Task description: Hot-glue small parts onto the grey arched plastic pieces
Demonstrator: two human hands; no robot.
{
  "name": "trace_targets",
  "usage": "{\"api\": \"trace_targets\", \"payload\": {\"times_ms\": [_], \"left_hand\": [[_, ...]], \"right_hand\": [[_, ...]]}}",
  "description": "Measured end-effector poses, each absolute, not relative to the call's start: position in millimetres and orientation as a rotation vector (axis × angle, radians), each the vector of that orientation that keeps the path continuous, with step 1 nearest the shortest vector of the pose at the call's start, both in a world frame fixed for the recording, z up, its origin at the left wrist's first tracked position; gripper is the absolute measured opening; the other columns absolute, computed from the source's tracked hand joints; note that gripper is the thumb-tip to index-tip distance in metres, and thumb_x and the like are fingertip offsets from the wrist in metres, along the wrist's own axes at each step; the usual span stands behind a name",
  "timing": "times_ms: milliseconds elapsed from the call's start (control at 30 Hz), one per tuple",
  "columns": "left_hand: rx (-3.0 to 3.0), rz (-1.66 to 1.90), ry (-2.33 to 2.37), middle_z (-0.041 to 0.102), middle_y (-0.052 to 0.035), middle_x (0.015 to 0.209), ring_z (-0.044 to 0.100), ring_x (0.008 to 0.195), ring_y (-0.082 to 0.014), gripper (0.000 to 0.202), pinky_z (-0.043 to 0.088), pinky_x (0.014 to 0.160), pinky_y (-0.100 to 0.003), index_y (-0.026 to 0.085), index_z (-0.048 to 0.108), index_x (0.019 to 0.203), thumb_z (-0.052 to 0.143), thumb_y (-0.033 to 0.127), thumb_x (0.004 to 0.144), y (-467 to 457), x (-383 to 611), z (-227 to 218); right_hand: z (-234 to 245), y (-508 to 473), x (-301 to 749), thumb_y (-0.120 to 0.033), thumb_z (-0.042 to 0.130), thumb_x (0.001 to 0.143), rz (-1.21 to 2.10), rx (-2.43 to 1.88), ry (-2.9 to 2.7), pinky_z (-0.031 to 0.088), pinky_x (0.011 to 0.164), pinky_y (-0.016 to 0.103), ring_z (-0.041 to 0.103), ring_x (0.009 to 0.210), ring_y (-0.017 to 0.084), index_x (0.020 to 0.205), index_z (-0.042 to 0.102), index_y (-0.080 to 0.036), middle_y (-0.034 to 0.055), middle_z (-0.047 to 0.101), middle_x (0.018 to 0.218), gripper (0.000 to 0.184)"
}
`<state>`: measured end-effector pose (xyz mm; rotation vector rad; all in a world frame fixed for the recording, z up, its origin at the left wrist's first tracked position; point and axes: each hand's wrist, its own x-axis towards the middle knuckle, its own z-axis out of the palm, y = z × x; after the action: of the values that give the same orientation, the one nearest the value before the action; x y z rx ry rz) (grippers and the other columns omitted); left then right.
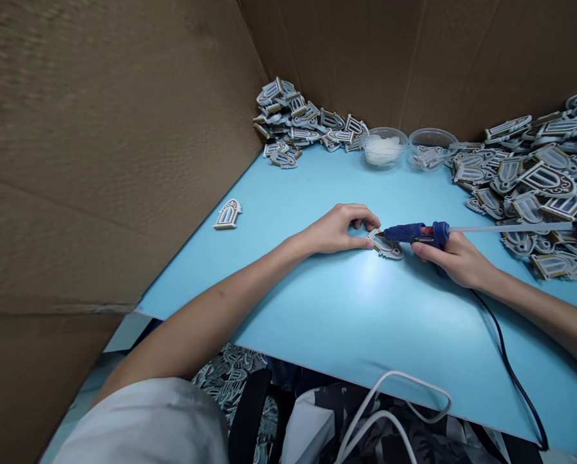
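Note:
My right hand grips a blue hot glue gun with a clear glue stick jutting from its back end. The nozzle points left onto a small grey arch-shaped ornament piece lying on the light blue table. My left hand rests beside that piece, fingers curled and pinching its left end against the table. A black cord runs from the gun toward the table's near right edge.
Piles of similar arch-shaped pieces lie at the back and at the right. Two clear plastic tubs stand between them. A single piece lies at the left. Cardboard walls enclose the table. White cables hang at the near edge.

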<state>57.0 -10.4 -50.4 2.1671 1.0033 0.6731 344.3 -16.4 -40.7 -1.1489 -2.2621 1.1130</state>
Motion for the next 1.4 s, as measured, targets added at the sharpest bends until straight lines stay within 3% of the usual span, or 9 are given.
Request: {"api": "trace_targets", "payload": {"times_ms": [333, 533, 667, 1200, 1400], "left_hand": [[2.184, 0.665, 1.007, 0.074, -0.0083, 0.105, 0.058, 0.087, -0.0156, 0.036, 0.046, 0.082, -0.029, 0.015, 0.074, 0.109, 0.078, 0.042, 0.086, -9.6, 56.6, -50.5], [2.197, 0.656, 0.996, 0.073, -0.0071, 0.100, 0.062, 0.092, -0.0180, 0.035, 0.047, 0.085, -0.030, 0.016, 0.073, 0.108, 0.079, 0.042, 0.086, -11.0, 60.1, -50.0], [2.195, 0.656, 0.998, 0.073, -0.0070, 0.100, 0.062, 0.094, -0.0184, 0.038, 0.047, 0.086, -0.030, 0.015, 0.072, 0.109, 0.079, 0.044, 0.085, -10.8, 60.7, -50.7], [2.230, 0.655, 0.994, 0.072, -0.0063, 0.100, 0.063, 0.093, -0.0182, 0.035, 0.046, 0.088, -0.030, 0.017, 0.072, 0.108, 0.077, 0.044, 0.087, -11.7, 61.5, -50.8], [2.228, 0.663, 0.990, 0.070, -0.0055, 0.097, 0.062, 0.092, -0.0180, 0.036, 0.046, 0.087, -0.030, 0.016, 0.071, 0.109, 0.077, 0.045, 0.087, -11.0, 61.1, -51.8]], "right_hand": [[-41.4, -16.9, 345.2, -0.057, 0.059, 0.094, 1.101, -1.154, -2.242, 0.024, 0.051, 0.030, 0.034, 0.051, 0.013, 0.060, 0.049, -0.023, -0.0038, 0.037, 0.050, 0.049], [-46.6, -13.9, 353.0, -0.059, 0.066, 0.091, 1.292, -1.142, -2.059, 0.034, 0.053, 0.031, 0.048, 0.059, 0.018, 0.087, 0.073, -0.020, 0.0003, 0.054, 0.061, 0.040], [-46.5, -12.3, 353.3, -0.059, 0.067, 0.090, 1.253, -1.136, -2.011, 0.037, 0.057, 0.031, 0.053, 0.065, 0.020, 0.082, 0.074, -0.019, 0.0040, 0.062, 0.068, 0.041], [-46.6, -13.6, 351.1, -0.062, 0.066, 0.089, 1.232, -1.219, -2.074, 0.032, 0.049, 0.029, 0.045, 0.054, 0.016, 0.075, 0.072, -0.019, 0.0016, 0.056, 0.061, 0.045], [-45.2, -11.2, 351.5, -0.057, 0.068, 0.089, 1.257, -1.110, -1.969, 0.040, 0.057, 0.032, 0.053, 0.063, 0.019, 0.073, 0.072, -0.020, 0.0044, 0.063, 0.068, 0.040]]}}
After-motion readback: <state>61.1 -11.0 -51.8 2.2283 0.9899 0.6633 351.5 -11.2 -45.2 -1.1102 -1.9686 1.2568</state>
